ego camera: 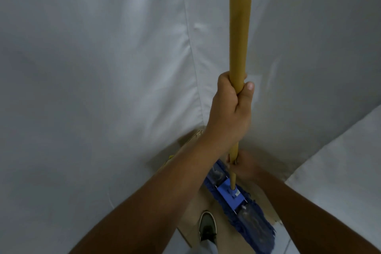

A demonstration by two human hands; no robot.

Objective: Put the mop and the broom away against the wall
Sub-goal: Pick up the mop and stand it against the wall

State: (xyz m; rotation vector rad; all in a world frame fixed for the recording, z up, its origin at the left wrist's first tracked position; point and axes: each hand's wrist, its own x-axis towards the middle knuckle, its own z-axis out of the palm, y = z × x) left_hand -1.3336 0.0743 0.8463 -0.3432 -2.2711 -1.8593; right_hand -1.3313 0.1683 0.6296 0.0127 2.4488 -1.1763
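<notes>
A mop with a long yellow handle [240,27] stands almost upright in front of me, its flat blue fringed head [243,206] resting on brown cardboard on the floor. My left hand [228,111] is wrapped around the handle at mid-height. Lower down, my right hand [244,166] grips the same handle just above the blue head, partly hidden behind my left forearm. No broom is in view.
White cloth sheeting [92,68] covers the wall ahead and meets in a corner fold behind the mop. A white-covered surface [340,171] juts in at the right. Flattened cardboard [198,202] lies on the floor, and my shoe [207,227] stands on it.
</notes>
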